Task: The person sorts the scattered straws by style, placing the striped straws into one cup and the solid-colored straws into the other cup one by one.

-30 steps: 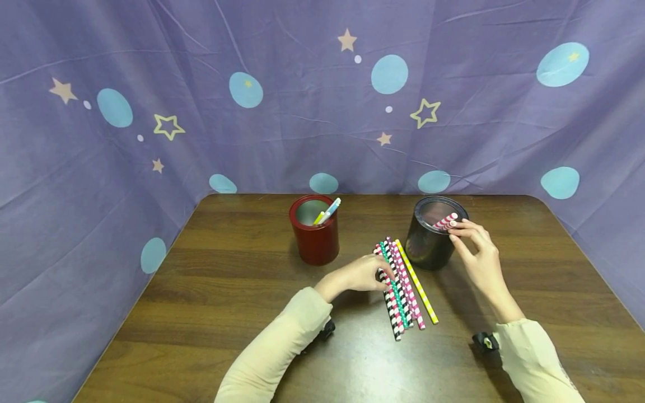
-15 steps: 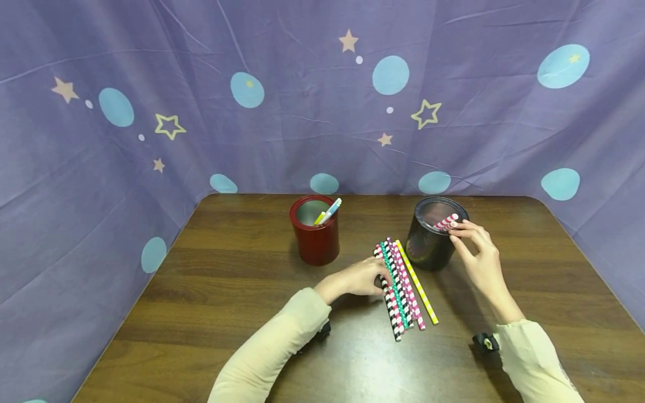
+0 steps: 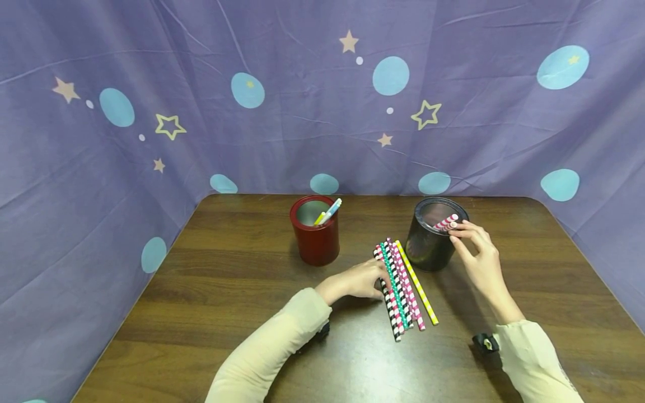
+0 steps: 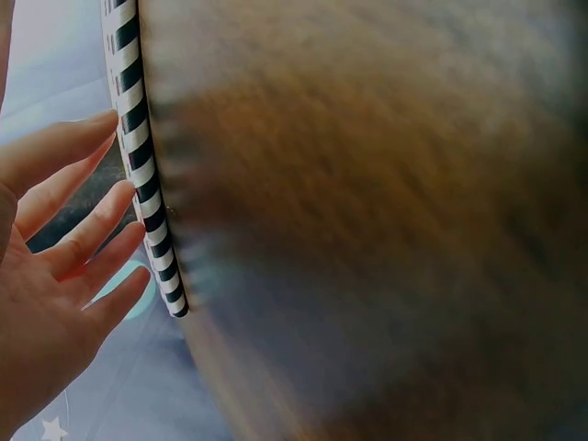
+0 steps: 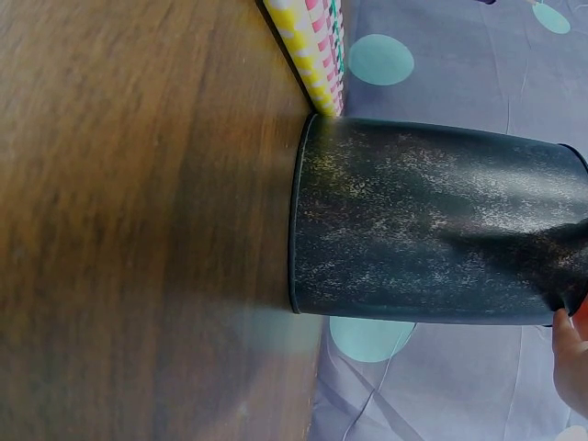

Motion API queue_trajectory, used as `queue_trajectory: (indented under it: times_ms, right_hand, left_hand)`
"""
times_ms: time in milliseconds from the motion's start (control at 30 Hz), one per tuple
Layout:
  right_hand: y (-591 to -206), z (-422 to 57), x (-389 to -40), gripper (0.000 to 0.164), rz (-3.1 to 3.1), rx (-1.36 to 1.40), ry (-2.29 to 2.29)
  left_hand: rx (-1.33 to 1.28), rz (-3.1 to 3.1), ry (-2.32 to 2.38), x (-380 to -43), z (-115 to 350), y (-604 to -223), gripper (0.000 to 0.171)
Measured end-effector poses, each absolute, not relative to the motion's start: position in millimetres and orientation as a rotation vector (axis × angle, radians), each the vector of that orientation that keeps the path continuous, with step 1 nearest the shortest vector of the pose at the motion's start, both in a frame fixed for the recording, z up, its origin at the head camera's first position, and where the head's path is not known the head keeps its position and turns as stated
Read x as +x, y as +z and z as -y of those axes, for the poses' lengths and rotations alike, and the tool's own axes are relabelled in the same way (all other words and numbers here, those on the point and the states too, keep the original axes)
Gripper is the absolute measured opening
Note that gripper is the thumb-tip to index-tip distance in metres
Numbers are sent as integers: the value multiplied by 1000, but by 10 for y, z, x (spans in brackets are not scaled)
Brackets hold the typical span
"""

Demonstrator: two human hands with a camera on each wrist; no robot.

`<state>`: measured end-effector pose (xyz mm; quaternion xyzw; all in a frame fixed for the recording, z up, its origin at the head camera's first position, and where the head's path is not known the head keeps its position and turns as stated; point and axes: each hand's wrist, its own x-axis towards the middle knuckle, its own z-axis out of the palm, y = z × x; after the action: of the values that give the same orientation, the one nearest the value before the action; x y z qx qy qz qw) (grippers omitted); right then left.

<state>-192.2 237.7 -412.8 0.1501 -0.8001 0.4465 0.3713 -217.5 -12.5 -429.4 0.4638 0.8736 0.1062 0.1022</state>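
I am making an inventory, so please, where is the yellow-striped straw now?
In the head view, the yellow-striped straw lies at the right edge of the straw row, beside the black can.

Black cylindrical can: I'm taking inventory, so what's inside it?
In the black can, two red-and-white striped straws show, upper parts only; the can hides their lower ends and its bottom.

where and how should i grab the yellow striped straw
Probably pinch the yellow striped straw between its middle and near end, coming from above and the right. It lies flat at the row's right edge, and toward the near end a gap separates it from the pink-and-white straw, leaving finger room. Its far end is closer to the black can.
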Motion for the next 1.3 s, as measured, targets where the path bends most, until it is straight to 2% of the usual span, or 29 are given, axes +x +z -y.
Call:
queue_trajectory:
  times_ms: [1300]
  right_hand:
    - [-4129, -2378, -1916, 12, 2063, 377, 1135]
  left_hand:
    - [1417, -2546, 199, -2156, 124, -4324, 13]
